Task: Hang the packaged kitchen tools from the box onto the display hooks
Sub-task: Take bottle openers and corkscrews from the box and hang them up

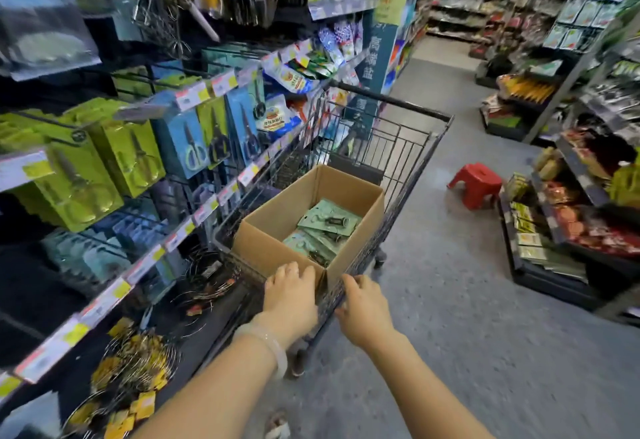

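An open cardboard box [277,217] sits in a wire shopping cart [412,147]. Inside it lie several pale green packaged kitchen tools [325,227]. My left hand [289,291] grips the cart's near edge at the box's corner, fingers curled over it. My right hand [363,303] grips the same edge just to the right. On the left, display hooks [166,82] carry packaged scissors in green and blue cards [194,140].
Shelving with price tags [104,300] runs along the left, with wire whisks and yellow tags [138,362] at the bottom. A red plastic stool [476,184] stands on the grey aisle floor. Low racks of goods [554,230] line the right side.
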### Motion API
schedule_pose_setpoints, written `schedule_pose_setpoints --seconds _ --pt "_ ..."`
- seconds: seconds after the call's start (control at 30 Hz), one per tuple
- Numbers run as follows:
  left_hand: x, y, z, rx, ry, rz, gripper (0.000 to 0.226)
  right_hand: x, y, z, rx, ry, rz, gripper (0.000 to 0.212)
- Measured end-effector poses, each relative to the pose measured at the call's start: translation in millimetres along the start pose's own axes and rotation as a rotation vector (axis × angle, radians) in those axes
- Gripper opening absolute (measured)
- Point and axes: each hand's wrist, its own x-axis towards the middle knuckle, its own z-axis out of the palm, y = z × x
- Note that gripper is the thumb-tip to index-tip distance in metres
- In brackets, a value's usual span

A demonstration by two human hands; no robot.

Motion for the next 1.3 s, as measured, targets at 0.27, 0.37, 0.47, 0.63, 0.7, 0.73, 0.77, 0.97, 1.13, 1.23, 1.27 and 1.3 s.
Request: schedule_pose_setpoints --seconds 0.27,0.37,0.47,0.63,0.7,0.73,0.77,0.97,1.13,1.23,1.27,1.3 --pt "129.0 -23.6 -21.6 -0.021 -0.068 -0.066 0.058 129.6 -7.4 -15.3 -0.058 -0.100 -0.016 0.062" --pt "166.6 -31.4 -24.5 -0.015 -0.085 -0.077 0.060 169.8 -7.2 -17.0 -0.071 -0.126 -0.025 0.059" --pt "194.7 -37.1 -26.7 -0.009 -0.108 -0.084 0.060 201.9 -5.7 -17.7 -0.072 -0.140 -0.016 0.057" --pt "226.7 -51.3 -25.7 -0.011 -0.140 -0.120 0.064 247.6 -3.7 -9.4 -0.053 -0.190 -0.021 0.052" --pt "236.1 -58.9 -19.7 -0.014 -0.163 -0.164 0.063 263.6 -4.5 -2.1 -0.046 -0.247 -0.040 0.055" --pt "240.5 -62.4 -15.5 -0.020 -0.176 -0.190 0.062 271.6 -5.7 2.2 -0.049 -0.281 -0.052 0.056" --pt "245.2 -65.0 -11.1 -0.024 -0.186 -0.217 0.061 280.3 -6.4 7.3 -0.049 -0.314 -0.067 0.055" --pt "289.7 -60.1 7.3 -0.097 -0.242 -0.394 0.065 349.0 4.6 24.8 -0.084 -0.461 -0.196 0.053" --pt "332.0 -38.4 14.7 -0.168 -0.303 -0.494 0.064 420.5 39.1 25.2 -0.137 -0.536 -0.252 0.052" --pt "358.1 -30.6 21.8 -0.232 -0.350 -0.557 0.064 462.6 63.5 28.5 -0.180 -0.656 -0.266 0.056" --pt "366.1 -28.3 25.2 -0.250 -0.366 -0.581 0.063 474.3 71.0 30.1 -0.196 -0.689 -0.265 0.059" --pt "373.7 -26.5 30.0 -0.271 -0.384 -0.604 0.061 485.1 78.7 34.0 -0.201 -0.710 -0.262 0.059"
